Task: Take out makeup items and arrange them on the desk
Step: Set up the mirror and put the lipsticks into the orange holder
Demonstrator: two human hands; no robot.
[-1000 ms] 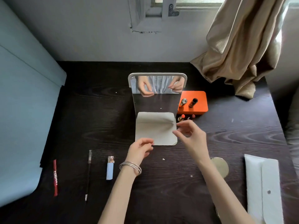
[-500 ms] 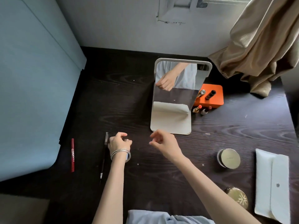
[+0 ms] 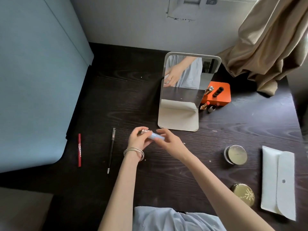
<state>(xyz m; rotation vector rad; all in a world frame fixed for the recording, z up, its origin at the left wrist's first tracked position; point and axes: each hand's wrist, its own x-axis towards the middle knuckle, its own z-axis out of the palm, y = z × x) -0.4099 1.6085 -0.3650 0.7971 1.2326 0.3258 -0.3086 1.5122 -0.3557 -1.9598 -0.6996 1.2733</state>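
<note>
**Inspector A:** We note the light-blue tube [image 3: 156,136] held above the desk [image 3: 166,172], in front of the mirror [image 3: 185,90]. The left hand [image 3: 139,139] has its grip wrapped round the metallic cap end; the right hand [image 3: 171,142] pinches the blue body between thumb and fingertips. Our judgement: two hands at opposite ends suit uncapping or checking it before it is set down.

**Inspector B:** Agreed. We record the red pencil [image 3: 79,150] and black pencil [image 3: 111,150] lying side by side, roughly parallel, left of the hands; we take that as the start of a row, with room beside them for the tube.

**Inspector A:** To the right we find a gold-lidded jar [image 3: 235,155], a gold compact [image 3: 244,195] and the white pouch [image 3: 277,182], flap shut. Lipsticks [image 3: 209,106] stand by the orange box [image 3: 221,95].
</note>
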